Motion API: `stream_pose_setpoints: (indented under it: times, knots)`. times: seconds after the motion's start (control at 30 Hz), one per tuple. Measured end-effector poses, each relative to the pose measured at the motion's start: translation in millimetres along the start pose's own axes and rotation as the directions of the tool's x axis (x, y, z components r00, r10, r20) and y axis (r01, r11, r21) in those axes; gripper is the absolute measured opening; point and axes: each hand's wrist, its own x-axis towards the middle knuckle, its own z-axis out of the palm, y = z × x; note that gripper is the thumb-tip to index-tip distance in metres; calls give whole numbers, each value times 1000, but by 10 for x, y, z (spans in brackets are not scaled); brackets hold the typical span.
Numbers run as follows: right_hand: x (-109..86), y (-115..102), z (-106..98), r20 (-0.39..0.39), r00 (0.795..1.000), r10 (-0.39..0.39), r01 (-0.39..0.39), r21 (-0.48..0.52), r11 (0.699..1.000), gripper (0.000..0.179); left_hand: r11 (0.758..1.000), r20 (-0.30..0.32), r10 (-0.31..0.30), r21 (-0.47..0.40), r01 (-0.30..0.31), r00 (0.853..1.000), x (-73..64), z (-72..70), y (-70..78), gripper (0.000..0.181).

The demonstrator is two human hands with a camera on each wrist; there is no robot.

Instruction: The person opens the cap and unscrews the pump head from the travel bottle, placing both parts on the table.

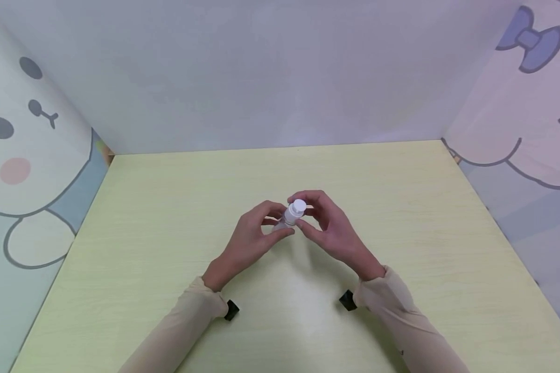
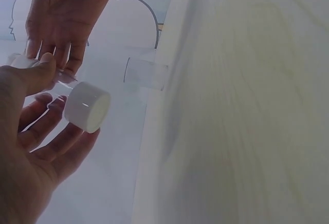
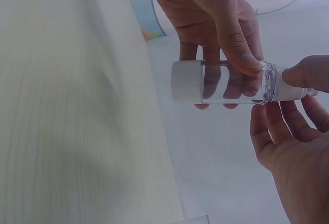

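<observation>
Both hands hold a small clear pump bottle with a white top and a white base. My left hand grips its see-through body, thumb on one side and fingers on the other. At the other end, my right hand pinches the white collar below the nozzle. In the right wrist view the bottle lies across the picture, the left hand's fingers showing through its wall. A clear cylindrical cap stands on the table in the left wrist view.
The pale wood-grain table spreads around both hands. A plain light backdrop rises along its far edge, and panels with cartoon faces flank it left and right. A small black block sits at the left wrist cuff, another at the right.
</observation>
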Motion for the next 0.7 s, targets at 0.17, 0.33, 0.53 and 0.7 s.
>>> stream_pose_setpoints:
  times: [0.17, 0.33, 0.53, 0.7]
  knots:
    - [13, -13, 24, -60, 998, 21, -23, -31, 999, 53, 1000, -2, 5, -7, -5, 1000, 6, 12, -9, 40]
    - [40, -24, 70, -123, 989, 82, -85, -20, 996, 49, 1000, 6, 6, 7, -6, 1000, 4, 29, -1, 41]
    - [66, -45, 96, -124, 988, 88, -92, -25, 995, 44, 1000, 10, 4, 21, -4, 1000, 1, 39, 1, 42]
    - [61, -56, 85, -103, 991, 79, -82, -22, 996, 42, 1000, 9, -6, 17, 6, 1000, -7, 30, -3, 42]
